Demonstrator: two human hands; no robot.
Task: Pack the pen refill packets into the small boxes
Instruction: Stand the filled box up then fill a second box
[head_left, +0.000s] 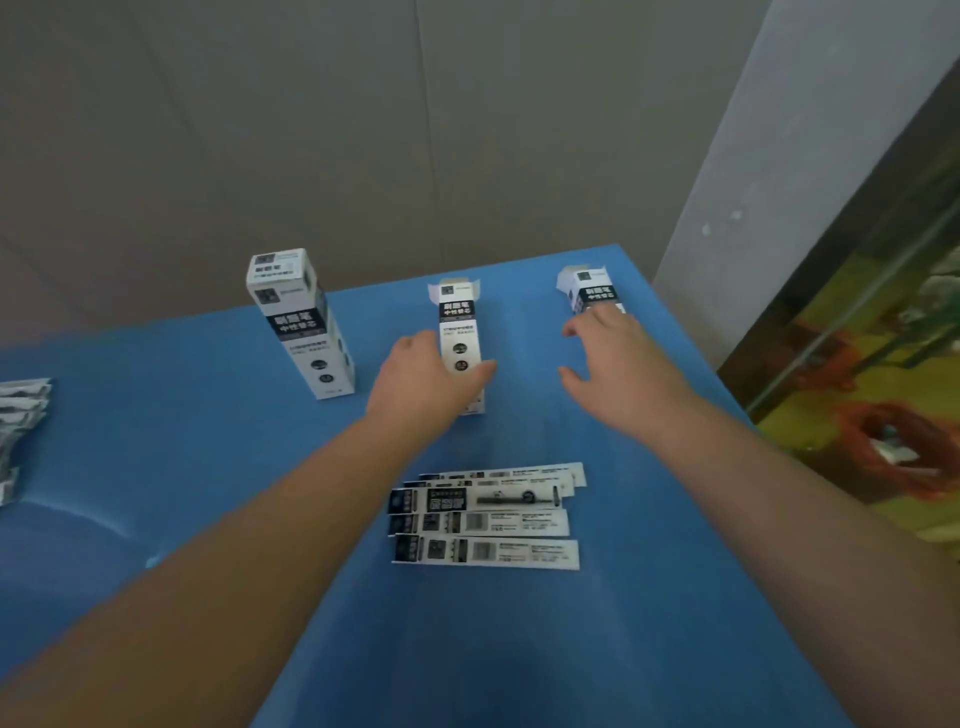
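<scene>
Our left hand gripped the middle box, fingers wrapped round its lower half; it stood upright on the blue bench with its top flaps open. Our right hand hung spread and empty just in front of the right box, also open-topped; whether it touched that box we could not tell. A third box stood closed to the left. The packets lay fanned flat just behind both wrists, towards us, long axes running left to right, so they would need turning upright to slide in. The free right hand seemed the likelier to fetch one. More packets sat at the far left edge. Box labels carried white Chinese characters on black, too blurred to read.
</scene>
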